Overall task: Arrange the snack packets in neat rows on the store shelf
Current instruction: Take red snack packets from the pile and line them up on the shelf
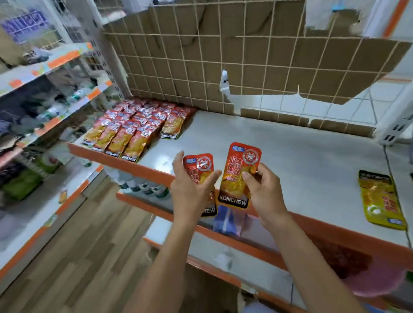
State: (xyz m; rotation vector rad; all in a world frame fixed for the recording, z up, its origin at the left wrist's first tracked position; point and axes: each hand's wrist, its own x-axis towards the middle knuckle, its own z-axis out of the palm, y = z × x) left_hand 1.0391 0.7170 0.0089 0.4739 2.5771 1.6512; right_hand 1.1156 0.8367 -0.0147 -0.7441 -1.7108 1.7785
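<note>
Seen from the head camera, the left hand (193, 192) grips one red snack packet (198, 165) by its lower half, with the thumb across the printed front and the fingers up along its left edge. The right hand (263, 189) pinches a second red packet (239, 178) near its middle, thumb on the face and fingers curled round the right edge. Both packets are held upright, side by side and just apart, above the front edge of the white shelf (295, 147). In the shelf's far left corner lie the stocked rows (133, 131) of matching packets, overlapping. A yellow packet (380, 198) lies flat, well apart on the right. The packets look like thin, glossy pouches, so they are probably light, floppy and a little slippery, with contents that could crush. Holding each across the middle, thumb in front and fingers behind, should keep it flat for laying beside the rows.
</note>
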